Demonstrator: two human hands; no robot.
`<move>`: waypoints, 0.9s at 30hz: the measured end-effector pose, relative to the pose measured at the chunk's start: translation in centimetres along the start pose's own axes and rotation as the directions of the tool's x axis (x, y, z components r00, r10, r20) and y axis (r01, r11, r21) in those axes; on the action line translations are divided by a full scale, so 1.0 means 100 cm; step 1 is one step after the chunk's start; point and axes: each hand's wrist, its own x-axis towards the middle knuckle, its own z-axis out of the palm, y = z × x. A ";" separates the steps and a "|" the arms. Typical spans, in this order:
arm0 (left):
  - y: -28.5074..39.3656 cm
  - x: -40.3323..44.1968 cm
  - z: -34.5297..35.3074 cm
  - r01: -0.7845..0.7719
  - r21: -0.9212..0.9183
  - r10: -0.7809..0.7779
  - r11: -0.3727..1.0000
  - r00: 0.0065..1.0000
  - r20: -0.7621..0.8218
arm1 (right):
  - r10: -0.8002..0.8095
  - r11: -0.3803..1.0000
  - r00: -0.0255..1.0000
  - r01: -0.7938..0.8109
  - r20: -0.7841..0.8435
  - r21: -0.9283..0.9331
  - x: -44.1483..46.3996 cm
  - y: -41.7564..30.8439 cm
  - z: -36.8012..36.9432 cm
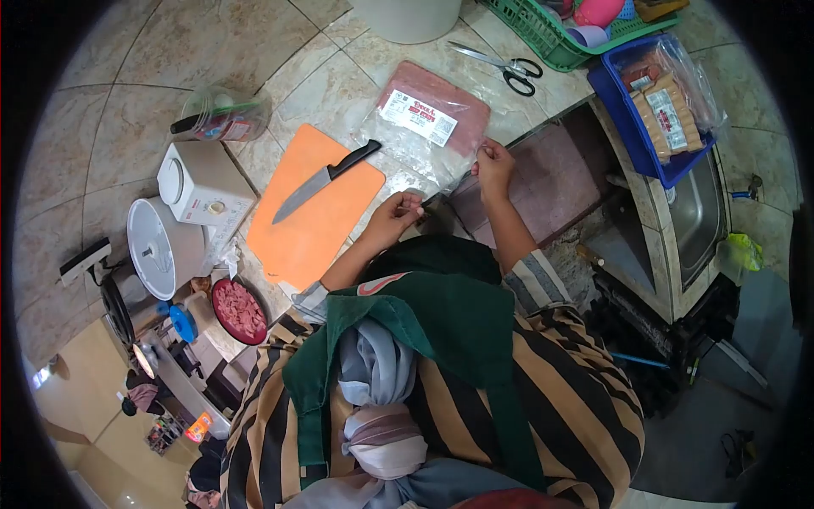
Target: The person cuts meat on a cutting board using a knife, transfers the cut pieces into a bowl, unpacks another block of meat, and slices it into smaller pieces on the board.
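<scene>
A clear plastic packet of pink meat (465,109) with a white and red label lies on the tiled counter. My right hand (493,165) is closed at the packet's lower right corner, its fingertips pinching the clear plastic. Near the packet's lower left edge is my left hand (397,214), fingers curled together; whether it holds any plastic is too small to tell. To the left, an orange cutting board (297,246) carries a knife (315,188) with a black handle. Scissors (507,68) with black handles rest beyond the packet.
A blue basket (604,93) of packaged food stands at the right, beside a sink (697,229). A green basket (543,42) is at the back. On the left are a white appliance (202,191), a plastic jar (222,117) and a red bowl of cut meat (240,311).
</scene>
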 end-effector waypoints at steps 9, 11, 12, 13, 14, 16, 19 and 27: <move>-0.008 -0.032 -0.019 0.084 -0.080 -0.092 0.993 0.991 -0.093 | -0.297 0.942 0.950 0.275 -0.097 -0.192 0.003 0.008 0.013; -0.013 -0.036 -0.021 0.145 -0.065 -0.152 0.987 0.983 -0.102 | -0.378 0.898 0.921 0.340 -0.096 -0.279 0.001 0.008 0.013; -0.017 -0.037 -0.023 0.145 -0.066 -0.151 0.987 0.983 -0.102 | -0.402 0.889 0.911 0.365 -0.092 -0.278 -0.008 -0.006 0.015; -0.020 -0.038 -0.024 0.118 -0.046 -0.122 0.992 0.987 -0.104 | -0.427 0.878 0.900 0.390 -0.088 -0.277 -0.013 -0.014 0.016; -0.023 -0.038 -0.025 0.092 -0.027 -0.094 0.995 0.990 -0.105 | -0.429 0.877 0.899 0.392 -0.087 -0.277 -0.012 -0.014 0.016; -0.025 -0.039 -0.026 0.082 -0.025 -0.084 0.996 0.990 -0.113 | -0.551 0.787 0.835 0.518 -0.002 -0.335 -0.008 -0.015 0.015; -0.025 -0.041 -0.026 0.065 -0.024 -0.067 0.998 0.991 -0.119 | -0.402 0.883 0.915 0.399 0.037 -0.247 -0.008 -0.018 0.018; -0.018 -0.043 -0.022 0.074 -0.012 -0.075 0.997 0.989 -0.131 | -0.318 0.931 0.947 0.303 -0.044 -0.202 -0.004 -0.012 0.023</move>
